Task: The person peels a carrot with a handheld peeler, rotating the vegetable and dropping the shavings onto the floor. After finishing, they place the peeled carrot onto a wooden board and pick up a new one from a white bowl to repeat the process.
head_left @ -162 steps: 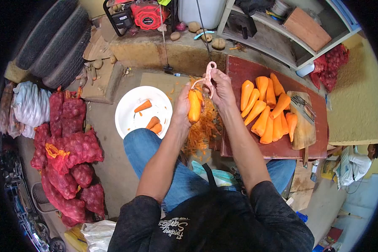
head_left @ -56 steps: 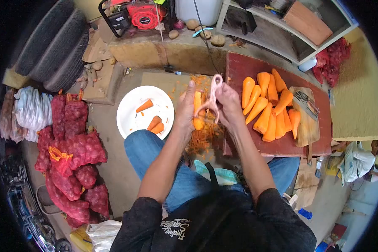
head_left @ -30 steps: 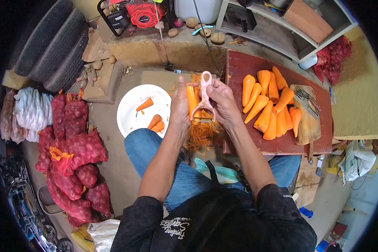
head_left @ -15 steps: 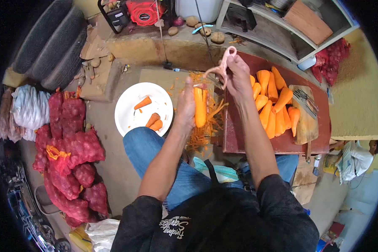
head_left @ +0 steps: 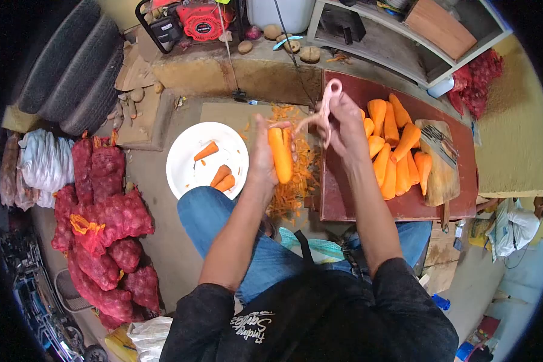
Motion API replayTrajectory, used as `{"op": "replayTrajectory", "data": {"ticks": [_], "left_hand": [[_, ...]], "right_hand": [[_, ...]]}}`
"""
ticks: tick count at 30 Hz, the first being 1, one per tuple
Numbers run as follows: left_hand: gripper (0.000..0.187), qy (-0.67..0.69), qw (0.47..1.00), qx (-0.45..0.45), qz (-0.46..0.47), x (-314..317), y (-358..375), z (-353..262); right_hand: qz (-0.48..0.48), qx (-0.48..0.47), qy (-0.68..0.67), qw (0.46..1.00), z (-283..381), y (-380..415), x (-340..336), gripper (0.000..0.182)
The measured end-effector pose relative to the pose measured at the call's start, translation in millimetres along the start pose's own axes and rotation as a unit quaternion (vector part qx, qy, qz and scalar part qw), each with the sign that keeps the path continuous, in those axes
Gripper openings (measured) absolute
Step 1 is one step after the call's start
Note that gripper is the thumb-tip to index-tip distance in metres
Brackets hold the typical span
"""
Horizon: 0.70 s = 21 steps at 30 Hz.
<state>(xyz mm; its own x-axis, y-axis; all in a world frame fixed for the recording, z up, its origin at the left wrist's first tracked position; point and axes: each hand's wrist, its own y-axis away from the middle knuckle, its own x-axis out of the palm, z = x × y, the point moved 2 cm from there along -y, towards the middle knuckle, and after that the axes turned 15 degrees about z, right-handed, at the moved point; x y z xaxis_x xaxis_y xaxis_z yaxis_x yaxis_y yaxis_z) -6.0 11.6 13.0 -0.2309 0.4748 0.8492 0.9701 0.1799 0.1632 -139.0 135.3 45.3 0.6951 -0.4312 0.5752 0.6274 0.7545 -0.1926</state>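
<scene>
The left hand (head_left: 262,151) wraps the carrot (head_left: 282,158); the right hand (head_left: 348,123) pinches the peeler (head_left: 326,110) just beside it. Light, even strokes, kept clear of the left thumb, should serve best. Shavings (head_left: 291,204) lie below, more carrots (head_left: 408,142) on the table (head_left: 351,208).

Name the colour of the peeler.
Pale pink; the peeler shows in the head view, the only one.

We reach forward, both grips taken
Our forearms (head_left: 238,238) slant inward; our left hand (head_left: 262,154) cups with its palm turned inward, while our right hand (head_left: 346,123) clenches slightly farther ahead.
</scene>
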Motion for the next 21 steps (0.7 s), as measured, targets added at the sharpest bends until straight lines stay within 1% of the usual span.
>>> {"op": "replayTrajectory", "data": {"ticks": [1,3,5,6,8,9,10,13,14,17,18,19,21], "left_hand": [[0.068,0.039,0.999,0.009,-0.009,3.5,-0.3,-5.1],[0.064,0.027,0.999,0.009,-0.037,2.8,-3.0,-7.9],[0.063,0.006,0.999,0.002,-0.054,-7.0,-7.2,1.1],[0.062,-0.001,0.998,-0.003,-0.059,-5.7,-5.8,3.5],[0.059,-0.014,0.997,-0.015,-0.068,-1.3,-1.8,8.4],[0.059,-0.021,0.998,-0.018,-0.056,-2.1,-2.2,9.6],[0.058,-0.028,0.998,-0.019,-0.044,-4.2,-2.9,9.9],[0.058,-0.015,0.999,-0.012,-0.032,-1.0,-6.6,12.4],[0.059,-0.005,0.999,-0.008,-0.031,0.9,-7.8,13.7],[0.061,-0.101,0.994,-0.029,-0.003,-8.8,-5.8,8.8],[0.063,-0.083,0.994,-0.046,0.058,4.3,-0.8,6.7],[0.065,-0.082,0.995,-0.044,0.033,3.9,-3.2,9.6],[0.067,-0.074,0.996,-0.044,-0.022,0.9,-3.2,19.5]], "right_hand": [[0.004,0.016,-0.001,1.0,-3.7,13.1,4.5,0.025],[0.013,0.047,-0.003,0.999,-13.4,43.6,14.3,0.029],[-0.003,0.06,-0.033,0.998,-17.5,64.3,36.8,0.034],[0.013,0.064,-0.058,0.996,-20.0,70.7,41.6,0.035],[0.008,0.04,-0.031,0.999,-36.6,74.5,36.7,0.034],[0.007,0.028,-0.015,0.999,-37.8,72.5,39.0,0.033],[0.016,0.043,-0.053,0.998,-35.5,70.9,39.1,0.033],[0.02,0.044,-0.098,0.994,-30.9,54.2,39.0,0.031],[-0.008,0.036,-0.074,0.997,-36.0,47.2,42.1,0.026],[0.04,0.031,-0.058,0.997,-26.4,27.3,36.0,0.021],[0.005,0.009,-0.048,0.999,-32.7,13.9,19.0,0.017],[-0.009,0.0,-0.044,0.999,-28.4,3.7,15.7,0.015],[-0.03,-0.056,-0.016,0.998,-29.4,-22.1,-7.0,0.014]]}}
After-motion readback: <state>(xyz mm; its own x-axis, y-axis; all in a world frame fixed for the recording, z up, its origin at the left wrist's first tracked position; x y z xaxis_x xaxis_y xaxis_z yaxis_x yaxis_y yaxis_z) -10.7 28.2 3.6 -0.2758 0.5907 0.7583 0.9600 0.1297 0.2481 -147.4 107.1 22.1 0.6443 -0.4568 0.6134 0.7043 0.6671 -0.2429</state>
